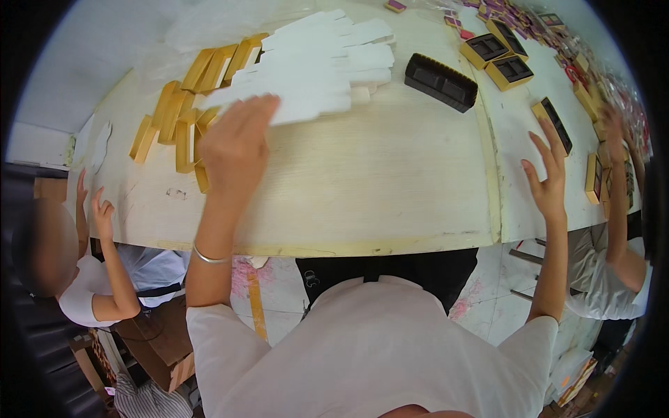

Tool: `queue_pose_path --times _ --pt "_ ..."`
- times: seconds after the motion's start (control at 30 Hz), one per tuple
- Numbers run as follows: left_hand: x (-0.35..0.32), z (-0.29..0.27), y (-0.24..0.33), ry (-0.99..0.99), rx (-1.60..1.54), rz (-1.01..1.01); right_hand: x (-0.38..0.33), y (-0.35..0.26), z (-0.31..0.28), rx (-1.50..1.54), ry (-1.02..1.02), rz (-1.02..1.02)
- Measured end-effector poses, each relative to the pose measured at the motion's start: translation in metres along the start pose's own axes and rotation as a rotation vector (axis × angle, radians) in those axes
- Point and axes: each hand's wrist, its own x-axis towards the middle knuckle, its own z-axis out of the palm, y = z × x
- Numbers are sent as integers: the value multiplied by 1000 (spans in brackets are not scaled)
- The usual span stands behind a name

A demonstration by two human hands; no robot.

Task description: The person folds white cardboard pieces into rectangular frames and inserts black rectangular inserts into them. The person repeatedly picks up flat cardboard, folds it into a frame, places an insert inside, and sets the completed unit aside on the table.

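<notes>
My left hand is over the near left edge of a fanned pile of white card pieces. Its fingers are smeared by motion, so whether they grip a card is unclear. Several gold box sleeves stand just left of that hand and behind it. My right hand has its fingers spread apart, with nothing visible in them. Its fingertips are at the near side of a gold box with a black insert; I cannot tell if they touch it.
A black plastic tray lies right of the cards. Gold boxes with black inserts sit at the back right, before a heap of small purple and red pieces. Co-workers' hands are at left and right.
</notes>
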Motion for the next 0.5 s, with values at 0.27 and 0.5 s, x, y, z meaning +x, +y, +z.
queue_pose_path --times 0.27,0.5 --pt "-29 -8 156 -183 -289 269 -21 -132 -2 155 132 -594" --pt "-46 23 168 -546 -676 -143 -48 -156 42 570 -22 213"
